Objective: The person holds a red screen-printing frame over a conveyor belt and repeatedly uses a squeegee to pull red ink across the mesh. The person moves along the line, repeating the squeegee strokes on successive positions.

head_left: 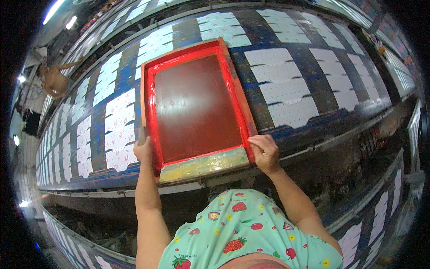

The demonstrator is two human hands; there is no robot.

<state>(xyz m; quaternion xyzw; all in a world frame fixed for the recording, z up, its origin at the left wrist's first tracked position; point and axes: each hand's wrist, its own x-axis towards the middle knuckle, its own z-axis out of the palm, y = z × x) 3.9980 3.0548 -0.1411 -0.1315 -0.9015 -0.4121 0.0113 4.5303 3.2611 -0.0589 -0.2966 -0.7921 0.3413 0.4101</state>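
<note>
A screen-printing frame (197, 103) with a dark brown mesh and wet red ink around its inner border lies over the long printing table. Along its near side runs a yellowish, stained strip (204, 167). My left hand (143, 150) is closed at the frame's lower left edge, where a short grey piece (142, 135) sticks up from the grip. On the opposite side, my right hand (265, 151) pinches the lower right edge, fingers curled in. White sheets with small red prints (120, 130) lie left of the frame; sheets with faint small dots (282, 87) lie to its right.
More pale sheets (224, 28) lie in rows along the dark, blue-stained table (304, 67). Its near rail (313, 150) passes just in front of me. Another sheet-covered table (376, 224) stands at lower right. A person (54, 81) is at the far left.
</note>
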